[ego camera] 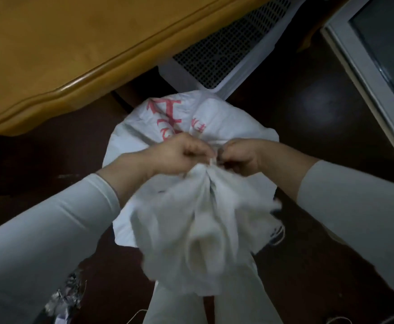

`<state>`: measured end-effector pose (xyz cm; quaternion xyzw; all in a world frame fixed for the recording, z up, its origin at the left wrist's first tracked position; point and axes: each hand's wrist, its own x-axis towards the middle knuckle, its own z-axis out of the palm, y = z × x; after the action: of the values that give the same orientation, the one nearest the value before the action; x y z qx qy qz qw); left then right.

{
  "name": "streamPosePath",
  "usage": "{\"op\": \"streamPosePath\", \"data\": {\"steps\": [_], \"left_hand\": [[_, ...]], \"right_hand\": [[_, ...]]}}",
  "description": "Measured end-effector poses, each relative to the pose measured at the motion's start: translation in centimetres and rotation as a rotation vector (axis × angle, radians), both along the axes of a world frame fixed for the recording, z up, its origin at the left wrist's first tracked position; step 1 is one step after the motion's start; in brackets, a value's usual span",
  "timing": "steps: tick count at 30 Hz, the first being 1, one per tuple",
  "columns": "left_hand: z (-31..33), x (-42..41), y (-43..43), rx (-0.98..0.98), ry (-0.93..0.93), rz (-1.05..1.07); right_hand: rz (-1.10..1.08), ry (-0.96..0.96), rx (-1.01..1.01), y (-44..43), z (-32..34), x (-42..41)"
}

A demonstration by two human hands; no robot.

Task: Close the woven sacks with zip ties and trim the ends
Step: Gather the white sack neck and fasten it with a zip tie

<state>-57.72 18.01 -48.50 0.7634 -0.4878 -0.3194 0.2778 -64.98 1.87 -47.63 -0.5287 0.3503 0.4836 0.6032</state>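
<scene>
A white woven sack [168, 118] with red printing stands on the dark floor in front of me. Its mouth [205, 220] is gathered into a bunch that flares toward me. At the gathered neck my left hand [179, 153] and my right hand [240, 155] meet, both with curled fingers. Between them a short pale zip tie [212, 161] shows at the neck. My left fingers pinch it; my right fingers pinch at the neck beside it. How far the tie goes round the neck is hidden by my hands.
A yellow wooden table [74, 54] juts in at the upper left. A white perforated plastic basket [226, 50] lies beyond the sack. A white-framed panel [366, 73] stands at the right. Loose strings [277, 237] and scraps [67, 293] lie on the floor near my legs.
</scene>
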Motion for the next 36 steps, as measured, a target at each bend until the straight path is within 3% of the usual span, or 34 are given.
{"op": "streamPosePath", "data": {"steps": [3,5,8,11,15,19,26,36], "left_hand": [[0.2,-3.4,0.1,-0.051,-0.344,-0.1],[-1.1,-6.1,0.2,-0.005,-0.552,-0.031],[-2.9,-8.8,-0.8,-0.05,-0.62,0.21],[-3.7,-8.9,-1.4,-0.101,-0.545,0.398],[-2.9,-7.9,-0.8,-0.095,-0.234,0.509],[-3.2,-7.6,-0.8,-0.157,-0.114,0.655],[-2.4,-6.6,-1.5,-0.108,0.146,0.924],[-2.6,-4.3,-3.7,0.279,0.194,0.622]], "right_hand": [[0.126,0.015,-0.15,1.1,-0.8,1.0],[0.206,0.004,-0.254,1.7,-0.7,1.6],[0.236,-0.033,-0.394,2.9,-1.3,1.8],[-0.005,-0.08,-0.468,3.4,-2.3,1.6],[-0.54,-0.098,-0.445,3.7,-3.3,0.4],[-0.755,-0.21,-0.455,4.6,-3.7,0.0],[-0.839,-0.225,-0.338,4.0,-2.9,-1.4],[-0.894,-0.193,-0.378,3.6,-3.6,-3.1]]}}
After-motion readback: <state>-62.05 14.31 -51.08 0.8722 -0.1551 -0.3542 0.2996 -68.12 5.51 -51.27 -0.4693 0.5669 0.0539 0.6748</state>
